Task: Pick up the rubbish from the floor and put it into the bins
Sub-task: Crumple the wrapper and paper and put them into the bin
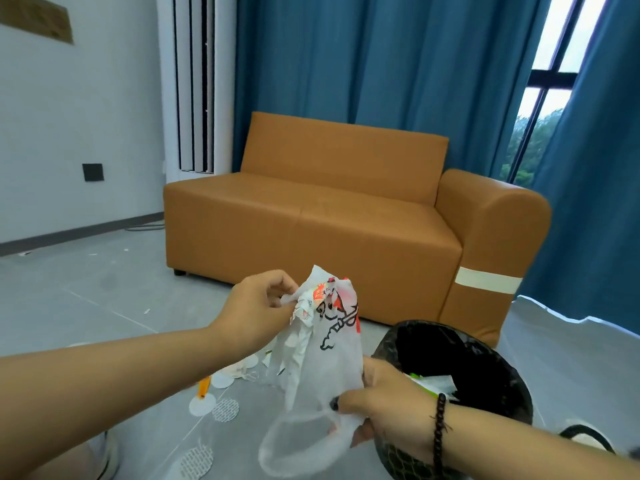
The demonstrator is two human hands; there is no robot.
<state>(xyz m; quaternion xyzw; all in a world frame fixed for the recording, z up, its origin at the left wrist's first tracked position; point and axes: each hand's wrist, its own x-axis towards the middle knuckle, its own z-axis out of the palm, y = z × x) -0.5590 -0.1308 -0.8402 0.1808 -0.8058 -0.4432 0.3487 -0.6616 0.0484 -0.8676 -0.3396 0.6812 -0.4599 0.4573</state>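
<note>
A white plastic bag (322,344) with red and black print hangs between my hands above the floor. My left hand (256,306) pinches its crumpled top. Lower down, my right hand (377,403) grips the bag's bottom edge, a dark bead bracelet on that wrist. Right beside my right hand stands a round mesh bin (491,368) lined with a black bag, with white and green rubbish inside. On the grey floor below the bag lie several white round pads (225,408) and an orange stick-like item (202,386).
An orange sofa (329,216) stands straight ahead against blue curtains (381,64). A white standing air conditioner (195,84) is in the corner. A white sheet (568,344) lies on the floor to the right. Small white scraps (147,311) dot the floor at left.
</note>
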